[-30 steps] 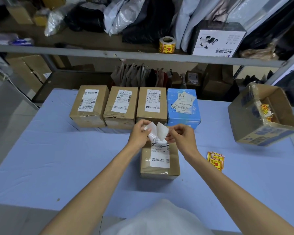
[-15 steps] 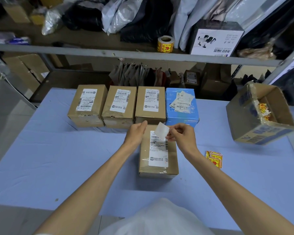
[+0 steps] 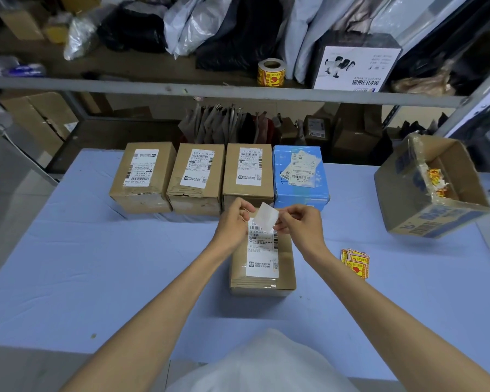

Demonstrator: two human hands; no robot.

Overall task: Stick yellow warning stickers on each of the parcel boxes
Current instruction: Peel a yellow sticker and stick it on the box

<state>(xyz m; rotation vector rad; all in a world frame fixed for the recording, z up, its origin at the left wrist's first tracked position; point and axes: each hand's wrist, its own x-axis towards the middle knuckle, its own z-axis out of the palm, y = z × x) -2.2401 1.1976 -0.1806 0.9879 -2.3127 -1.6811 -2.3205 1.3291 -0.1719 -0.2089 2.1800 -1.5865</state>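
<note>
Blue cloth covers the table [image 3: 82, 264], shelves full of bags behind it. Front and centre is a brown parcel [image 3: 263, 267] with a white shipping label on top. Right above its far end, both hands are working a small white slip [image 3: 267, 220]; it looks like the pale back of a sticker, can't say for sure. Right hand [image 3: 301, 226] pinches its right edge, left hand [image 3: 234, 224] has fingertips curled in at its left edge, can't tell if they actually grip it. Loose yellow stickers [image 3: 356, 262] lie on the cloth just right of the parcel. Behind it, a row of three brown boxes [image 3: 195, 176] and a blue box [image 3: 300, 174], touching side by side. An open carton [image 3: 430, 188] with yellow scraps inside sits far right, and a sticker roll [image 3: 271, 72] is up on the shelf.
</note>
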